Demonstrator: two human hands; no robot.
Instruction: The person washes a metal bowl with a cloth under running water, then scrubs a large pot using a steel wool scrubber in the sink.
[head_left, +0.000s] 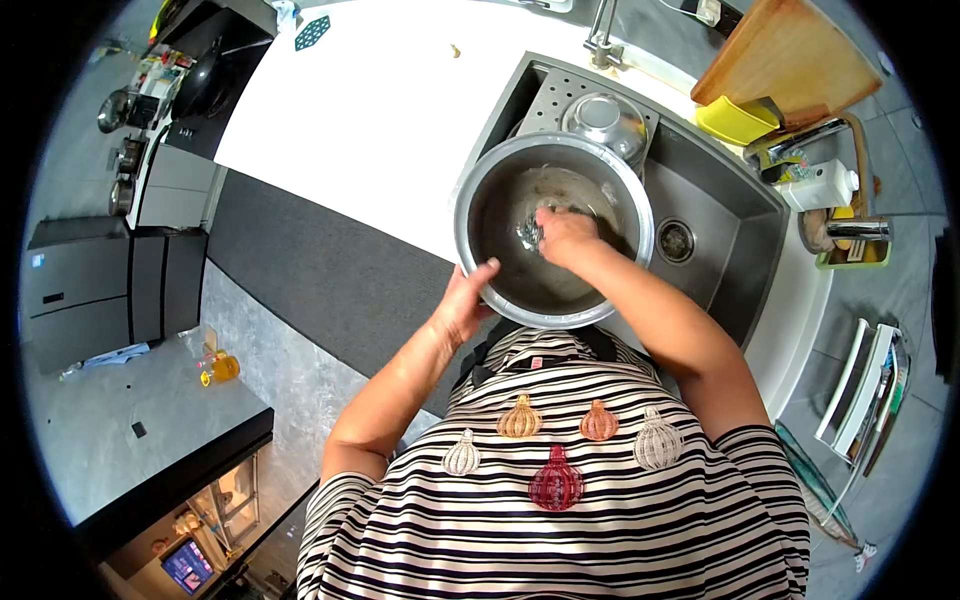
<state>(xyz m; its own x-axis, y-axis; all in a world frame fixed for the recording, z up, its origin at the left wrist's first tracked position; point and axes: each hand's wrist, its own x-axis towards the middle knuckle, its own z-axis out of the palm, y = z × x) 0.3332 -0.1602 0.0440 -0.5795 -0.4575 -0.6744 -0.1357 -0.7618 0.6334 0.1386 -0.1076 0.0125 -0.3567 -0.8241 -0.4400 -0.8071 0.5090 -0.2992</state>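
A large metal basin [645,215] with greyish, cloudy water in it is held over the left part of the sink, close to my body. My left hand [468,302] grips its rim at the lower left, thumb over the edge. Inside the basin is my right hand [566,236], palm down with the fingers curled together near the water. Something shiny and grey shows by the fingertips, but I cannot make out what it is. Behind the basin, a smaller metal bowl [606,118] sits upside down on a perforated tray [562,95] across the sink.
The dark grey sink [722,285] has a drain [675,241] at right. A faucet [602,45] stands behind it. Around the right edge are a wooden cutting board [785,60], a yellow container [735,122] and a white bottle [820,187]. White countertop [370,120] extends left.
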